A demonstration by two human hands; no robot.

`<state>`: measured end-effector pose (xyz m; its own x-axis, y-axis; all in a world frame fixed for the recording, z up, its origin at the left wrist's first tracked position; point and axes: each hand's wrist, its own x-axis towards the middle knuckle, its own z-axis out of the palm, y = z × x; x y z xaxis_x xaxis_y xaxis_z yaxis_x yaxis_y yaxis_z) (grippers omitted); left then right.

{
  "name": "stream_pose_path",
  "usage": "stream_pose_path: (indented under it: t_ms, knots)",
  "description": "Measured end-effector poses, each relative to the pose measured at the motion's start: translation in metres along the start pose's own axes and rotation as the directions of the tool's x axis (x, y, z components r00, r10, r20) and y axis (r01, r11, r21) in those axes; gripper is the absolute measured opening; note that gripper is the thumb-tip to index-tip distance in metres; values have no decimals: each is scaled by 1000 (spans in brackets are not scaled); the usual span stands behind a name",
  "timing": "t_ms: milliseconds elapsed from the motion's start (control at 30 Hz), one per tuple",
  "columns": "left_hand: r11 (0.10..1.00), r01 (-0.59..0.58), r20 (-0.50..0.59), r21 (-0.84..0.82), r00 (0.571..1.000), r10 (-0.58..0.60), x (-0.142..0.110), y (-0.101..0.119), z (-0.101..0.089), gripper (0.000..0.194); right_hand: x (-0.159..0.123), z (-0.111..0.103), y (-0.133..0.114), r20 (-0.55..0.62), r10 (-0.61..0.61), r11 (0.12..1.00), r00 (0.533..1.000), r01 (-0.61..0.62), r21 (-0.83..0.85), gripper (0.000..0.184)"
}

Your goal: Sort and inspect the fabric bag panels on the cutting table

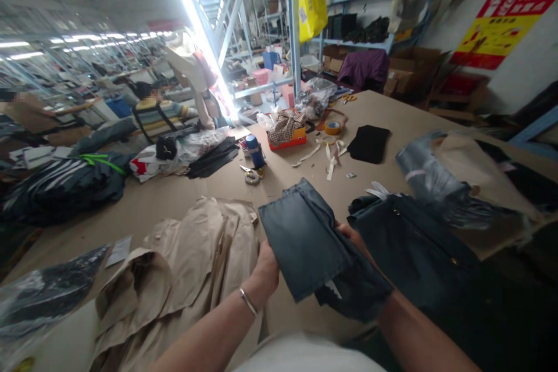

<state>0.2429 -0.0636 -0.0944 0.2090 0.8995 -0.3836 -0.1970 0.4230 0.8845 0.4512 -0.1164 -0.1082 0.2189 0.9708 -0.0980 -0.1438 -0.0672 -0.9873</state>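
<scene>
A folded dark grey-blue cloth is held up just above the brown table. My left hand grips its left edge, with a thin bangle on the wrist. My right hand is under the cloth's right side; only part of it shows and its fingers are hidden by the fabric. A beige garment lies crumpled to the left of the hands. A dark garment with metal snaps lies to the right.
Farther back lie a black cloth square, tape roll, orange box with checked cloth, blue bottle, scissors and bagged garments. Plastic bags sit right. People sit at the far left; shelving stands behind.
</scene>
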Motion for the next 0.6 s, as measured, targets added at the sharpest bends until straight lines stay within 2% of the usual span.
stream_pose_path:
  t_ms: [67,100,167,200,233,267,333,367,467,533,600]
  knots:
    - [991,-92,-84,96,991,101,1,5,0,24,0,9,-2,-38,69,975,997,-60,213,28]
    - [988,-81,-64,130,994,89,1,7,-1,26,2,12,-1,-8,118,943,993,-110,316,31]
    - [993,30,65,112,997,-38,0,11,2,37,7,15,2,78,184,876,980,-200,439,35]
    - [991,94,144,90,984,-107,-2,12,5,44,8,16,5,91,191,862,977,-212,460,35]
    - [985,150,194,82,967,-164,-2,12,8,50,9,16,8,68,182,865,981,-192,464,33]
    - [979,182,188,97,962,-197,-3,10,11,52,10,16,11,21,158,877,987,-150,457,31]
    - [960,224,68,165,969,-238,-1,5,15,52,8,15,14,-48,109,893,993,-77,444,28]
    - [947,263,6,186,963,-268,2,1,15,50,6,14,15,-43,96,893,995,-67,446,26]
    - [928,343,-33,145,939,-342,9,-6,13,37,4,3,15,55,58,895,997,-76,439,22]
    - [944,270,-68,189,963,-262,8,-1,15,24,5,-8,17,125,20,922,992,-67,381,22]
    - [938,150,-126,312,985,-115,0,15,26,20,6,-20,24,123,0,964,992,-33,265,21]
